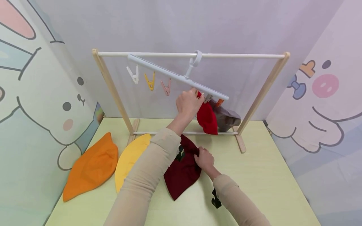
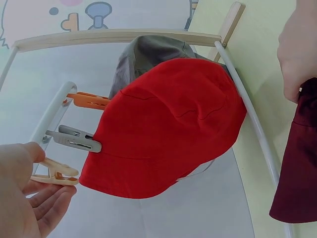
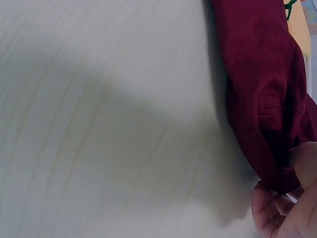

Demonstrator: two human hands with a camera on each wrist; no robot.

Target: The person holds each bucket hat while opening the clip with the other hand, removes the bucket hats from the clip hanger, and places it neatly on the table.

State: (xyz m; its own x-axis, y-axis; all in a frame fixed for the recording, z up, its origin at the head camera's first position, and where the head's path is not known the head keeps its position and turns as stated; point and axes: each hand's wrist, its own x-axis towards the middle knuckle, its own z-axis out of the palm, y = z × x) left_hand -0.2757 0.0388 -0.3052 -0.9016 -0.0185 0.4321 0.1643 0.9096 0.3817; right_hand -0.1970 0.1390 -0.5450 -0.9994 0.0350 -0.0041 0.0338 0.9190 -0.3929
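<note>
My left hand [image 1: 189, 102] pinches a cream clothespin [image 2: 55, 171] on the white hanger [image 1: 158, 67]. That clothespin's tips are beside the brim of a red bucket hat [image 2: 168, 129], which hangs from a grey clothespin [image 2: 77, 139]. Behind it a grey hat [image 2: 148, 54] hangs by an orange clothespin [image 2: 89, 100]. Down on the table, my right hand [image 1: 205, 159] grips the edge of a maroon bucket hat [image 1: 183, 169], with the thumb on one side of the cloth and fingers on the other. The hanger tilts down to the right.
The hanger hooks over the top bar of a wood-and-white rack [image 1: 240, 56]. White [image 1: 134, 75], yellow [image 1: 150, 82] and pink [image 1: 166, 87] clothespins dangle from its left half. Orange [image 1: 93, 169] and yellow [image 1: 128, 160] hats lie at left on the table [image 1: 263, 188].
</note>
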